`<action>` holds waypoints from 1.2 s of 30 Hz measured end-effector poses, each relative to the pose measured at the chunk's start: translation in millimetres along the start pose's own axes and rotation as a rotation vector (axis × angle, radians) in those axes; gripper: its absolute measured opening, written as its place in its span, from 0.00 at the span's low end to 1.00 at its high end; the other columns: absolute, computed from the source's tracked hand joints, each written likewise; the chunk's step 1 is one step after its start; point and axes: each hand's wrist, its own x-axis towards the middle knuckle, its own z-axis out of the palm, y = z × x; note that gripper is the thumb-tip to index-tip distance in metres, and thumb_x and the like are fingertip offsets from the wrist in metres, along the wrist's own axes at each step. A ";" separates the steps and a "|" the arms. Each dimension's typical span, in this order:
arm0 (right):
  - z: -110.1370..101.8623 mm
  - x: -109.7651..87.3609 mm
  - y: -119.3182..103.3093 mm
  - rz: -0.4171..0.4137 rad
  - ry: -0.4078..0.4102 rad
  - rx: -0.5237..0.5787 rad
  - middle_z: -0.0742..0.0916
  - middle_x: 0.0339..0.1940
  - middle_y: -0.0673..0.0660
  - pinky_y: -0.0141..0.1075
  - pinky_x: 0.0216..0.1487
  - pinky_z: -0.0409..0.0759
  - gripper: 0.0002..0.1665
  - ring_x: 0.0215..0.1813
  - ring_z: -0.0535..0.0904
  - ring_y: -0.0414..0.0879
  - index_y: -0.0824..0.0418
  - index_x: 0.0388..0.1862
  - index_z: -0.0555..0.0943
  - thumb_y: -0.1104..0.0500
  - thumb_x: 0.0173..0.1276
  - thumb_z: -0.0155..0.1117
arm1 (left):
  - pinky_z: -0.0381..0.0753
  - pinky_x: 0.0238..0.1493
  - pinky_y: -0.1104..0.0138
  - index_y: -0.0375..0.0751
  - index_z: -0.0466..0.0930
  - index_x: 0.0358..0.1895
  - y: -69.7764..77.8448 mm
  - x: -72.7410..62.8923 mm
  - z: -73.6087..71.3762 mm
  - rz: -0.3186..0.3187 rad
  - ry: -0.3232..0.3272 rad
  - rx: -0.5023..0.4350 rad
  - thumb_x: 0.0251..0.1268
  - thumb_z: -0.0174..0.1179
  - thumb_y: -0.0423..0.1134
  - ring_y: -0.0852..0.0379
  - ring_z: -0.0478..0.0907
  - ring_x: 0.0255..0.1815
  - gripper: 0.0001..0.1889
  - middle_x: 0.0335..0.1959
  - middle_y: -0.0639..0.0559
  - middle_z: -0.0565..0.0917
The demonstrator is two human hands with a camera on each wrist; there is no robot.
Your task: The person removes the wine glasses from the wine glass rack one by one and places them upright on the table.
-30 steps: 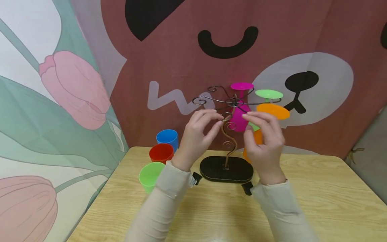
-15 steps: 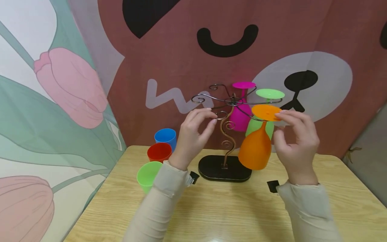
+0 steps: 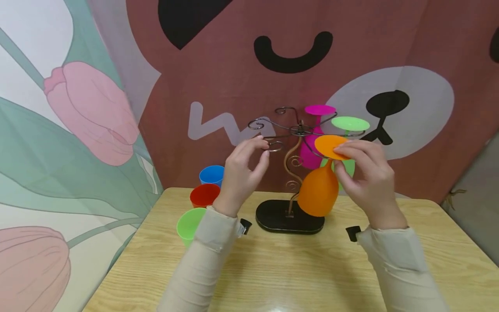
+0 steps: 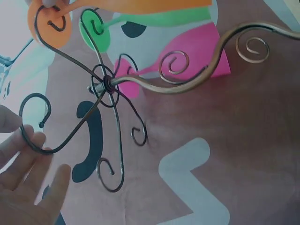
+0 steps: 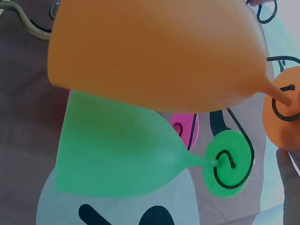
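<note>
At the dark metal rack's [image 3: 289, 219] eight o'clock, the left grip [image 3: 242, 173] is pinching a curled hook [image 4: 54, 151]; at four, the right grip [image 3: 370, 180] is holding an upturned orange plastic goblet [image 3: 319, 190].

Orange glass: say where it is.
In the head view, the orange glass hangs upside down right of centre on the wire rack, pinched by the right hand, overlapping the hanging green glass.

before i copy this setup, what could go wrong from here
The orange goblet hangs from an open curl of the rack, so it might slip out if the right hand tugs it.
It, the green goblet and the pink goblet hang on the right side, so the rack might lean if the left hand lets go.
The left sleeve might brush the green cup.
</note>
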 end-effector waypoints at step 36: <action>43.8 -0.3 -41.9 0.046 -0.013 -0.009 0.87 0.41 0.64 0.35 0.65 0.74 0.15 0.50 0.79 0.61 0.67 0.45 0.88 0.73 0.58 0.71 | 0.71 0.71 0.63 0.34 0.85 0.52 6.2 3.1 9.4 -0.074 0.041 0.271 0.72 0.62 0.33 0.48 0.76 0.66 0.11 0.57 0.44 0.84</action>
